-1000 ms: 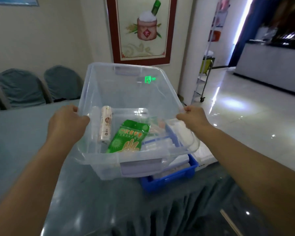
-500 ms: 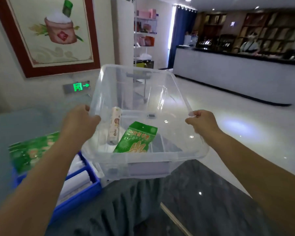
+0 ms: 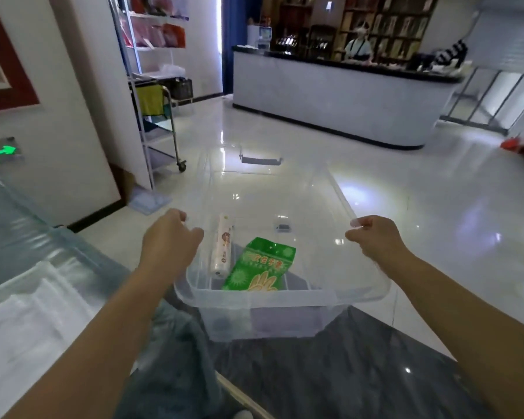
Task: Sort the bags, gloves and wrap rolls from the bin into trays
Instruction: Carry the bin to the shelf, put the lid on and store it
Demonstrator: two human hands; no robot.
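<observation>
I hold a clear plastic bin in the air over the floor, to the right of the table. My left hand grips its left rim and my right hand grips its right rim. Inside, near the front left, lies a white wrap roll. Beside the roll, a green glove packet leans against the front wall. The trays are out of view.
The glass-topped table with a grey-blue skirt stands at the left. Ahead is a shiny white floor, a wheeled metal shelf cart by the wall, and a long counter with a person behind it.
I have swung the bin to the right, off the table and away from the blue tray, which has left the view. Both hands stay on the rims. The roll and packet stay inside.
</observation>
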